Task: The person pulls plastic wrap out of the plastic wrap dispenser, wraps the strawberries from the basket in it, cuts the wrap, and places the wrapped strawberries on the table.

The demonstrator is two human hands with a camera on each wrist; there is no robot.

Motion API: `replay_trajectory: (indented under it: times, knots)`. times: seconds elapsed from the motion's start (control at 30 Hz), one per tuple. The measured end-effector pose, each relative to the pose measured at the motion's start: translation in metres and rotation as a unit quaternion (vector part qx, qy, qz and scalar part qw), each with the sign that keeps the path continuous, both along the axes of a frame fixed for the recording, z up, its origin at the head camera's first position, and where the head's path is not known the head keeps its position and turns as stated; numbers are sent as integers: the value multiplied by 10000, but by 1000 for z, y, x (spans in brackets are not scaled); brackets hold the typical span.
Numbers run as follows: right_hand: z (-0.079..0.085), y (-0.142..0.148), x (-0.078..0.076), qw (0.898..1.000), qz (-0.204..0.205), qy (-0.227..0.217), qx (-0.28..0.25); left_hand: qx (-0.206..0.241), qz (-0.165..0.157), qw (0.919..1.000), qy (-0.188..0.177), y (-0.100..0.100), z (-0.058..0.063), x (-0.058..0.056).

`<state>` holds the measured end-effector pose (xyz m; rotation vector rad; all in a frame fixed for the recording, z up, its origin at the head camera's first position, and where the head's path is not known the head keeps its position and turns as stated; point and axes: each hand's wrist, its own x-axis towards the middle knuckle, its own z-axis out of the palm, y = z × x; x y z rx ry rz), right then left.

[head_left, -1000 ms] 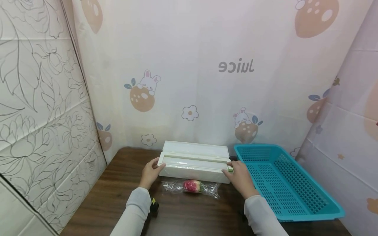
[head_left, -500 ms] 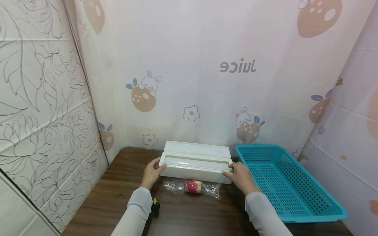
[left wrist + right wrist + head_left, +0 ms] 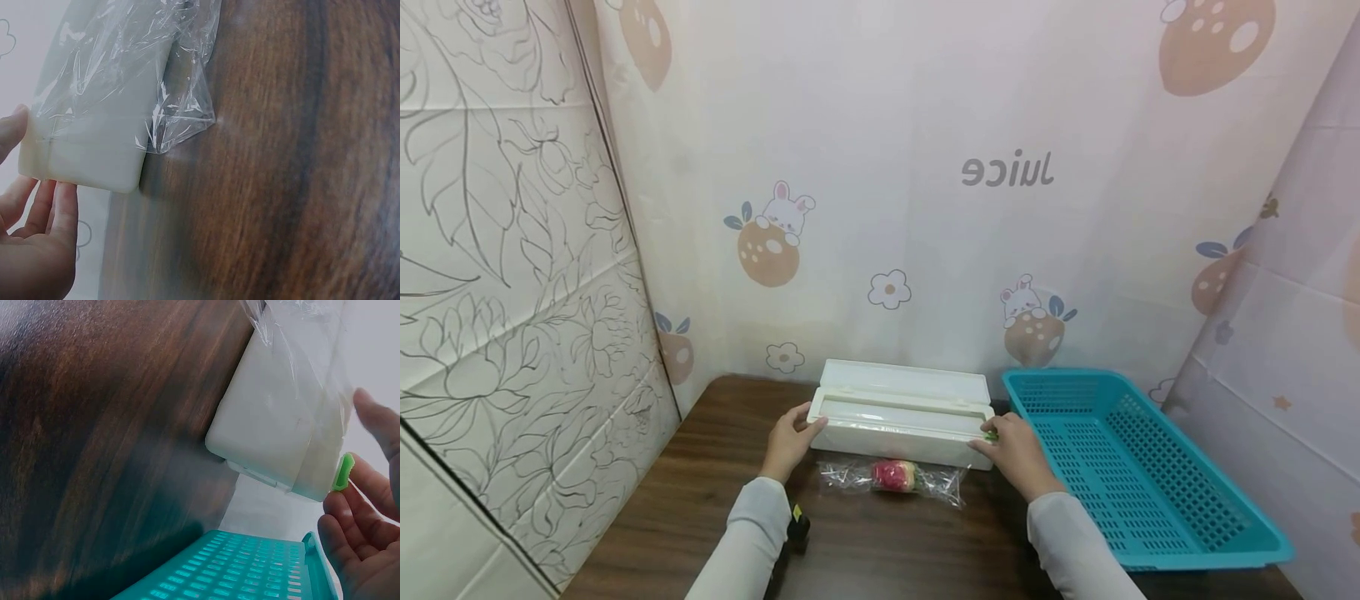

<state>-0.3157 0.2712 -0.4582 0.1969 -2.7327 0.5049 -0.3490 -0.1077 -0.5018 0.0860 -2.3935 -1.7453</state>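
Observation:
A white cling film dispenser [image 3: 895,437] lies on the table with its lid [image 3: 906,382] raised at the back. My left hand [image 3: 786,442] grips its left end, thumb on the near side and fingers round the end, as the left wrist view shows. At the right end, my right hand [image 3: 1015,450] holds the box's corner, with the index finger against a green slide cutter [image 3: 343,472]. Clear film [image 3: 125,69] hangs over the dispenser's front. Just before the box lies a red and cream item [image 3: 894,475] in clear wrap [image 3: 942,483], perhaps toy food.
To the right stands a turquoise plastic basket [image 3: 1210,560] with perforated walls. The brown wood table [image 3: 902,550] meets a printed curtain [image 3: 880,208] at the back. A small black object with a yellow mark [image 3: 799,529] sits beside the left sleeve.
The whole head view has shifted slightly, so everything appears a little farther right. Both hands stay at the dispenser's ends, with little movement.

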Motion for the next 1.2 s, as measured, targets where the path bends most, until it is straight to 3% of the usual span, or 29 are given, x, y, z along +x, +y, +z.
replay_trajectory:
  times: [0.57, 0.83, 1.2]
  knots:
    - [-1, 0, -2, 9998, 12, 17, -207, 29, 6, 10000, -31, -1, -6, -3]
    - [1, -2, -4, 9998, 161, 13, 72, 33, -32, 10000, 16, -1, -5, -3]
    - [-6, -4, 2, 9973, 305, 524, 415, 1, -30, 9999, 148, -3, -5, -4]
